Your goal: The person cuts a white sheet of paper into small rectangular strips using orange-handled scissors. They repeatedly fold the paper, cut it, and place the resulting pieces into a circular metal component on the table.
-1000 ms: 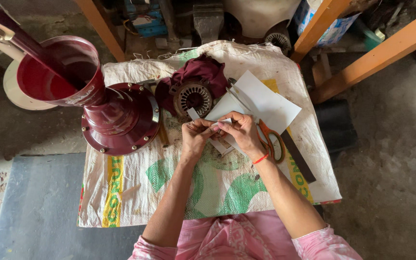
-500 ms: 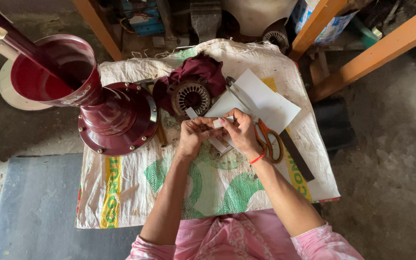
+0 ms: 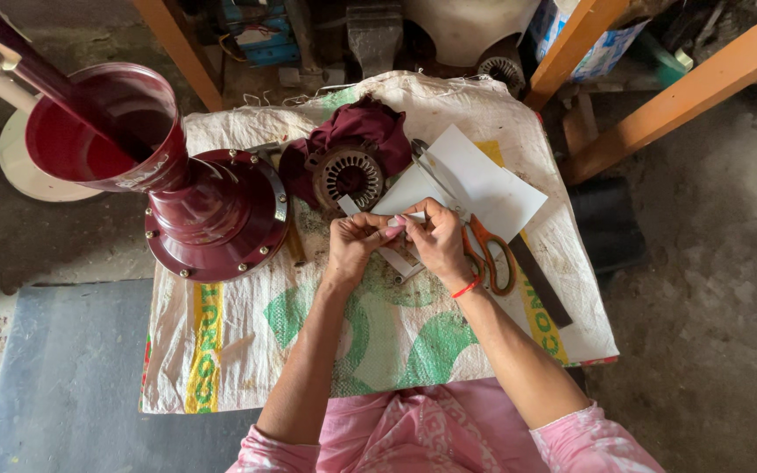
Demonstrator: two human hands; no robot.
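Both hands are together over the middle of the woven white sack with green and yellow print [image 3: 221, 350] that's spread out as a work mat. The left hand [image 3: 354, 250] and right hand [image 3: 438, 241] are pinched from either side on a small strip of white paper [image 3: 405, 219], fingertips almost touching each other. The right wrist has a thin red thread band [image 3: 465, 287] on it.

At about 12 o'clock from the hands sits a round metal motor stator with slotted core [image 3: 351, 175], half wrapped in a dark maroon cloth [image 3: 370, 131]. At 1 o'clock lies a larger sheet of white paper [image 3: 484, 180], partly under the right hand. Orange-handled scissors [image 3: 488, 254] lie just beside the right hand at 3 o'clock, and a flat dark ruler-like bar [image 3: 541, 280] runs out toward 4 o'clock.

Out at 9 to 10 o'clock there's a big glossy maroon metal housing with a bolted round flange [image 3: 212, 219], and a maroon bucket-shaped cup [image 3: 107, 131] leaning on top of it.
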